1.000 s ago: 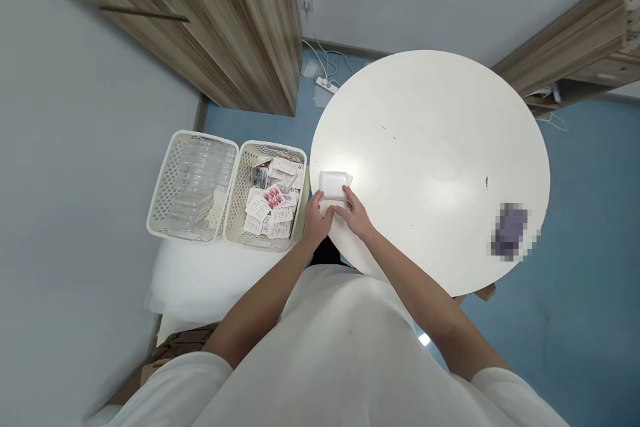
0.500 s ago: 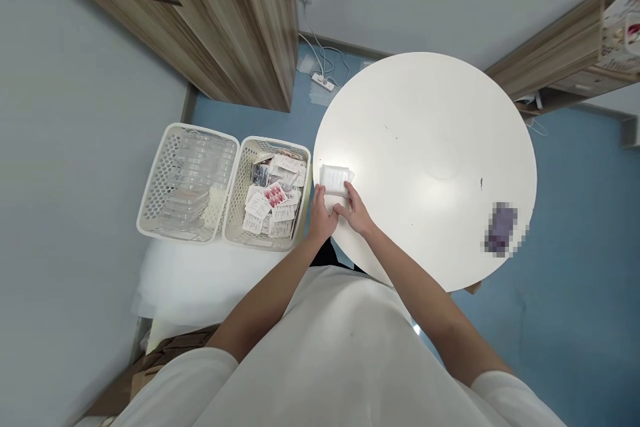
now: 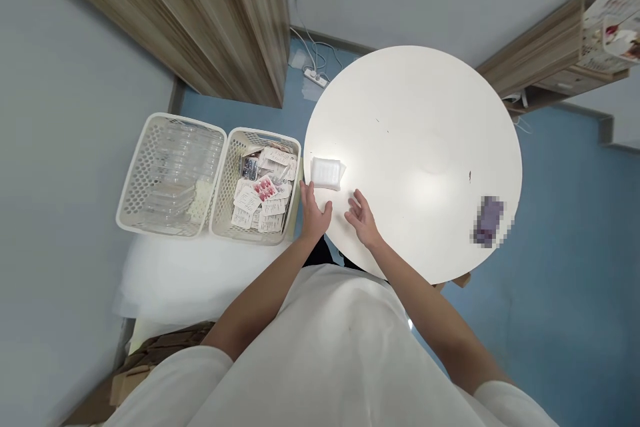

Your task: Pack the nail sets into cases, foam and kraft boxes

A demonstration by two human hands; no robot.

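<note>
A white, flat rectangular packet, perhaps wrapped in bubble film, lies on the left part of the round white table. A pale corner pokes out on its right side. My left hand is just below the packet at the table's edge, fingers apart and holding nothing. To the right of it, my right hand hovers over the table with loosely curled, parted fingers and nothing in them. Both hands appear apart from the packet.
Left of the table stand two white baskets: one with backing cards and packs of press-on nails, another with clear plastic cases. White wrapping sheet lies below them. A blurred purple object rests at the table's right.
Both hands have let go of the white packet and drawn apart, the right one moving rightward. The packet stays on the table. The whole view has shifted slightly.
</note>
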